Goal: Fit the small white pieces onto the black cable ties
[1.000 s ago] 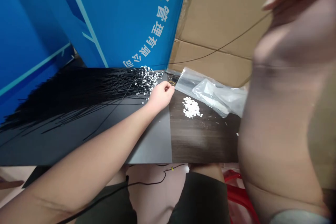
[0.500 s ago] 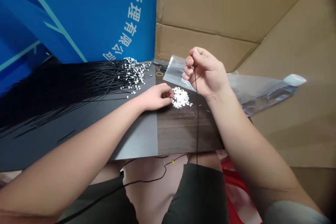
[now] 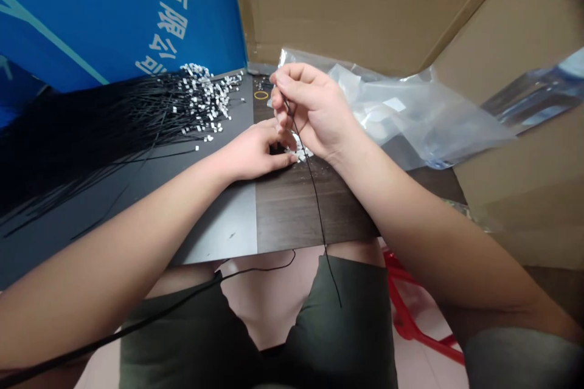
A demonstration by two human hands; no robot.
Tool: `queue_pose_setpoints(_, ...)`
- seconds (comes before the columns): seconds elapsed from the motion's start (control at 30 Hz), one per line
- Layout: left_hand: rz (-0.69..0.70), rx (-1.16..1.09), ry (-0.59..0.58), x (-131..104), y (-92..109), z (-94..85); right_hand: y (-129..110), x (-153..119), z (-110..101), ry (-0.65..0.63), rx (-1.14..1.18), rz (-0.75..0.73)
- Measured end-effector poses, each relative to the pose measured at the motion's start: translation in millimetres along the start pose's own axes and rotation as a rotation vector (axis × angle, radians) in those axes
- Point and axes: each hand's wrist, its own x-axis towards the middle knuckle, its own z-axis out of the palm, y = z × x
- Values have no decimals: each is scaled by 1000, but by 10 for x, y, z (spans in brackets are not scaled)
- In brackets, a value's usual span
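Right hand (image 3: 314, 109) has drawn nearer left hand (image 3: 255, 152), pinching black wire (image 3: 316, 194), long axis slanting down rightward from frame's upper centre; left's grip at white pieces (image 3: 300, 152) unclear.

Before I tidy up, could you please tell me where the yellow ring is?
In the head view, the yellow ring lies near the far edge of the table, between white-tipped black strands and the right hand.
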Motion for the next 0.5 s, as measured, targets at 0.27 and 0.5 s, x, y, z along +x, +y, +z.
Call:
queue_pose_setpoints(0.27, -60, -270, 120, 22, -57, 53, 22, -20, -16, 16, -55, -25)
queue_pose_setpoints(0.5, -152, -351, 310, 5, -85, 64, 11, 64, -82, 91, -149, -75)
